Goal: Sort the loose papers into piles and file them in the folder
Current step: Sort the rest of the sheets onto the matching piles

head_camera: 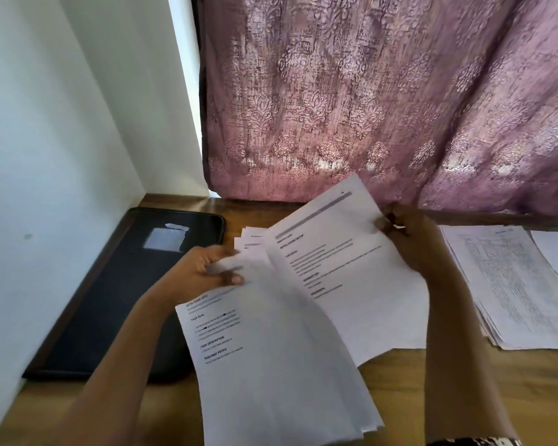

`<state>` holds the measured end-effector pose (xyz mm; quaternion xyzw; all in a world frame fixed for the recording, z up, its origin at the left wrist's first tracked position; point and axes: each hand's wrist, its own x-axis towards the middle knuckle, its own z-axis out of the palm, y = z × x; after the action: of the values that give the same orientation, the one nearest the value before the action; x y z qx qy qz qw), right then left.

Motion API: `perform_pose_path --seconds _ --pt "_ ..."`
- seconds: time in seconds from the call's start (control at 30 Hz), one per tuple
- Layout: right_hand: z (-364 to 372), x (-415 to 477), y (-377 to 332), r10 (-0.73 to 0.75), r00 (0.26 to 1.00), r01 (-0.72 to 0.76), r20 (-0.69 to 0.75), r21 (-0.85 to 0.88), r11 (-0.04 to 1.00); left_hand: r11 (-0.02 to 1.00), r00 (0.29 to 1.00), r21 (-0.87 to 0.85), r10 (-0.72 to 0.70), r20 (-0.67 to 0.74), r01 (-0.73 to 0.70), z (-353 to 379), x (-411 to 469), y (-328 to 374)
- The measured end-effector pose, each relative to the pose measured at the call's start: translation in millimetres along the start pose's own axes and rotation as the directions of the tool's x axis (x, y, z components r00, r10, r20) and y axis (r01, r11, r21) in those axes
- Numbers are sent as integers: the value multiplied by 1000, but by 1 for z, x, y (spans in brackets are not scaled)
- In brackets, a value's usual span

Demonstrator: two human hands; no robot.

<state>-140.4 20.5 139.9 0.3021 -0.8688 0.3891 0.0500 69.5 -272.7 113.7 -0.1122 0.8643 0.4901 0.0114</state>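
Observation:
My left hand grips the top edge of a thick stack of printed white papers held above the wooden table. Over that stack my right hand pinches the upper right corner of a single printed sheet and holds it tilted. A closed black folder with a pale label window lies flat at the left, against the wall. On the right of the table rests a pile of sheets with printed tables.
A white wall borders the table on the left. Behind the table hangs a purple patterned curtain, down to its back edge. Bare wooden tabletop shows at the front right.

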Motion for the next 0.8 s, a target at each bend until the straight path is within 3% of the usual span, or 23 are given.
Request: perform_pose_path --seconds 0.1,0.23,0.37,0.53,0.73,0.8 --pt "34 -9 -6 129 979 -156 160 166 974 998 997 -1 55 -52 -56 0 14 9" --pt "82 -31 -4 234 896 -355 377 293 888 999 996 -17 -39 -74 38 11 48 -2" --pt "103 -52 -8 298 856 -449 423 324 833 994 993 10 -107 -51 107 26 65 -20" --pt "126 -81 -11 395 835 -550 383 574 606 985 985 56 -166 37 164 38 76 -35" --pt "146 -89 -10 408 825 -546 391 365 754 962 973 178 -222 59 208 50 81 -50" --pt "148 -77 -1 427 875 -481 226 317 818 956 976 219 -210 48 195 55 83 -53"
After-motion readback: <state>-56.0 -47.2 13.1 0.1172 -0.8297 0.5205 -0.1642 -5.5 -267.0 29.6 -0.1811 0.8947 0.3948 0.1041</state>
